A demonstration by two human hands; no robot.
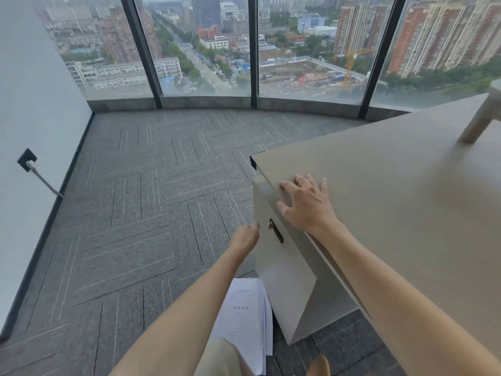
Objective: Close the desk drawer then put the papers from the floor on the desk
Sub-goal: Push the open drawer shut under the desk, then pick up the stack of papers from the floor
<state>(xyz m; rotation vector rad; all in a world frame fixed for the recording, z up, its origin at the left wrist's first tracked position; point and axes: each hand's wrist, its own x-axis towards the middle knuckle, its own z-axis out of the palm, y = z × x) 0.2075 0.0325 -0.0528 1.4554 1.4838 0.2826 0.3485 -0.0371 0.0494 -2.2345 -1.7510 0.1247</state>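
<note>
- Where the desk (393, 185) meets its front corner, the drawer (273, 240) sits in the beige cabinet face, marked by a small keyhole (270, 224) and a dark slot handle (278, 234); whether it is fully pushed in cannot be told from this angle.
- The left hand (246, 236) reaches down to the drawer's outer edge, fingers curled toward it; the grip is partly hidden, so whether it has hold of anything cannot be told.
- The right hand (306, 202) lies flat and spread on the desk's top edge just above the drawer, palm down, grasping nothing.
- The papers (244, 321), a loose white stack with faint print, lie on the floor beside the cabinet's base, partly under the left forearm.
- The carpet (135, 213) is grey, laid in tiles with thin stripes.
- A pale leg of some object (479, 118) stands on the desk at the far right.
- A cable (43, 180) runs from a dark wall socket (27, 159) at the left.
- Tall curved windows (203, 44) show a city far below.
</note>
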